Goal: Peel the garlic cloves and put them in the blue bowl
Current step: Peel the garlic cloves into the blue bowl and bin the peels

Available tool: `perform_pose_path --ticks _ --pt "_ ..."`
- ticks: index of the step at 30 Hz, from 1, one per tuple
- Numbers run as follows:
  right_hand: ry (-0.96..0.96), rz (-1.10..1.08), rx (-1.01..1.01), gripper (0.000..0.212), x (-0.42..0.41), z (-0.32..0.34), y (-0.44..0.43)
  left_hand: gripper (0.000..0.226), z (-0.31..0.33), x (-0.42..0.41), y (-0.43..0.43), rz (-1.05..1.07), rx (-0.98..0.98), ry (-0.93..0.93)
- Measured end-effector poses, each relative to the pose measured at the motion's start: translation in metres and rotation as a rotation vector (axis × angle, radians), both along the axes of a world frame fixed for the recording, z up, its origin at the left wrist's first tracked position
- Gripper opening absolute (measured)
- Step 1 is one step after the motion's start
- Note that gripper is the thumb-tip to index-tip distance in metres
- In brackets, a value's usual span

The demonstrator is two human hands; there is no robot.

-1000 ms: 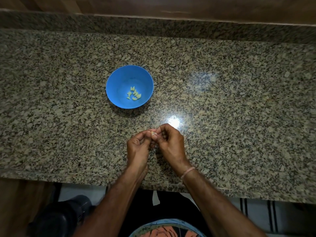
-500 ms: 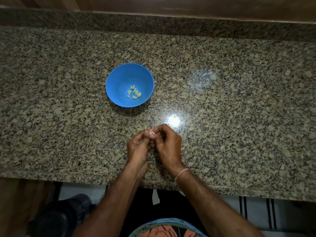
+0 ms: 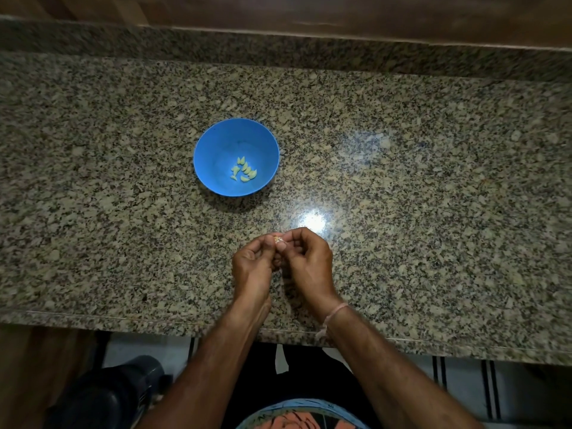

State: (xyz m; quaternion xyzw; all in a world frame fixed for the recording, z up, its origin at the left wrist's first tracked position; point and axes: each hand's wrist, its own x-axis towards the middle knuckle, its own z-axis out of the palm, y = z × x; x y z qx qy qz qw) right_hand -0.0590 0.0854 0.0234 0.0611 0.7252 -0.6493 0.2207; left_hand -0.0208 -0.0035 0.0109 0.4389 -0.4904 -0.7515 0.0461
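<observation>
Peeling in hand: garlic clove (image 3: 278, 239) pinched between curled left hand (image 3: 252, 264) and right hand (image 3: 309, 261), near blue bowl (image 3: 216, 144), on person's side. Stripping best started at tip, pressure kept light.

Two bare hands meet above a speckled granite countertop (image 3: 402, 181), the left hand (image 3: 252, 267) and right hand (image 3: 309, 264) together pinching a small pale garlic clove (image 3: 278, 239). Beyond them, a round blue plastic bowl (image 3: 216, 144) holds several peeled yellowish cloves (image 3: 243, 169).
</observation>
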Motion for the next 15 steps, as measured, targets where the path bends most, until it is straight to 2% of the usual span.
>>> perform_pose_path --ticks 4,10,15 --pt "-0.210 0.038 -0.121 0.006 -0.0089 0.0002 0.0032 0.016 -0.0059 -0.0008 -0.0029 0.012 -0.017 -0.008" --pt "-0.453 -0.040 -0.264 0.003 -0.0093 0.0058 0.0004 0.016 -0.0063 0.0039 -0.0006 0.001 -0.048 0.037" --pt "-0.568 -0.066 -0.297 0.004 -0.0087 0.0037 0.0053 0.015 -0.0065 0.0065 0.0015 -0.020 -0.043 0.041"
